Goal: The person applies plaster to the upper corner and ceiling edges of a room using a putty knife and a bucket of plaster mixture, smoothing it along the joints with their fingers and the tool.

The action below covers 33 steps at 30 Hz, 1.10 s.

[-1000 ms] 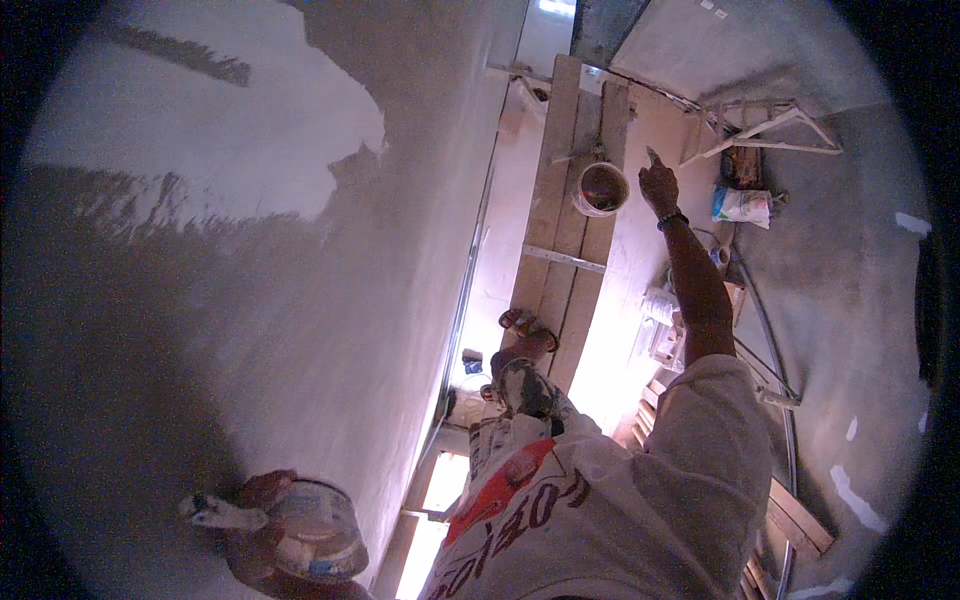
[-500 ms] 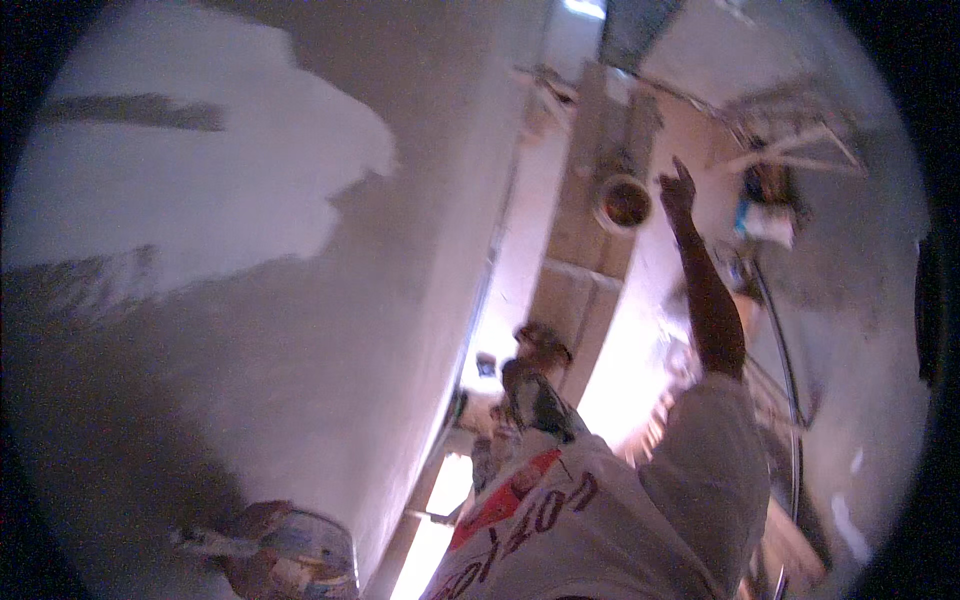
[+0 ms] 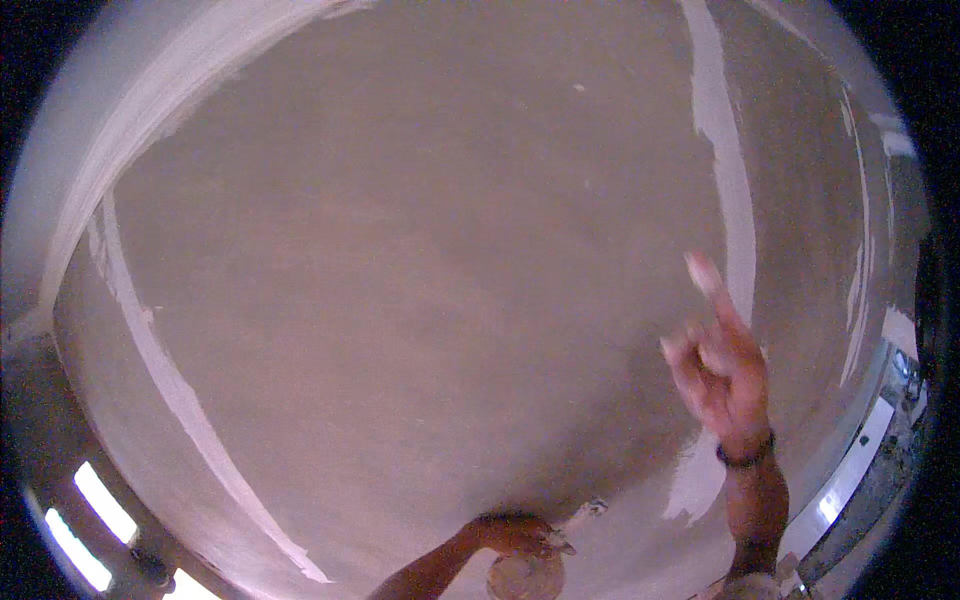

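In front of me spreads a broad grey-brown plastered surface [image 3: 430, 260] with pale filler strips. My right hand [image 3: 730, 370], with a dark band at its wrist, is raised before the pale strip [image 3: 735, 190] on the right. Its index finger points upward, the other fingers are loosely bent, and it holds nothing. I cannot tell whether the fingertip touches the surface. At the lower edge my left hand [image 3: 510, 535] is closed at a round tan container [image 3: 525, 578], cut off by the picture edge. A short pale tool [image 3: 583, 515] with a blotched end sticks out beside its fingers; its kind is unclear.
Another pale strip [image 3: 180, 400] runs down the left side. A whitish band [image 3: 190, 80] curves along the upper left edge. Bright window-like openings [image 3: 105, 500] show at lower left. At far right are a long white board [image 3: 850, 460] and cluttered ground.
My view has swung from the floor, with a bucket and planks, to the plastered surface. My right hand stays raised with a finger pointing. The left hand still holds the container and tool.
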### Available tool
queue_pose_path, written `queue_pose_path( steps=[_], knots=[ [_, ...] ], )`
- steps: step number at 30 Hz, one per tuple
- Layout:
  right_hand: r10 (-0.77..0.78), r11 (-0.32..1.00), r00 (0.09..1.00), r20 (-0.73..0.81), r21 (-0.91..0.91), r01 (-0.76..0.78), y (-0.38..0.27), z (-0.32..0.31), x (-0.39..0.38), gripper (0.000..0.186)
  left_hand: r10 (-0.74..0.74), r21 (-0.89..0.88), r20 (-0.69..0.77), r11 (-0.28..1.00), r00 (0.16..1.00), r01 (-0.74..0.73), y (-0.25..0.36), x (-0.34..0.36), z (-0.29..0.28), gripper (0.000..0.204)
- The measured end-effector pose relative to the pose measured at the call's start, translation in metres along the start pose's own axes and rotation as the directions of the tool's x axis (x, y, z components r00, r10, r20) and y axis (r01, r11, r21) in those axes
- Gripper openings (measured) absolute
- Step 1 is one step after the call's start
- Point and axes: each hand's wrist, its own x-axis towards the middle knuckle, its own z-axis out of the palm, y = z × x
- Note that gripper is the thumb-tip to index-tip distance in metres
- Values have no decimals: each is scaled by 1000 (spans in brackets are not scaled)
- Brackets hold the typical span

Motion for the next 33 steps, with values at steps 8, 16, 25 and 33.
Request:
queue_pose_path(
  steps=[8, 16, 25, 33],
  knots=[
    [-262, -666, 563, 784, -569, 482, -22, 162, 236, 56, -25, -130, -31, 991, 999, 21, 11, 20, 1, 41],
    [-68, -913, 527, 847, -266, 310, -20, 263, 263, 46, 51, -163, -102, 984, 993, -68, -16, 38, 49, 39],
    [-108, -925, 597, 795, -300, 232, -53, 243, 288, 42, 175, 104, -160, 982, 972, -160, -24, 29, 52, 40],
    [-380, -922, 603, 701, -338, -188, -53, 218, 293, 65, 122, -104, -156, 985, 980, -139, 7, -9, 25, 39]
  ],
)
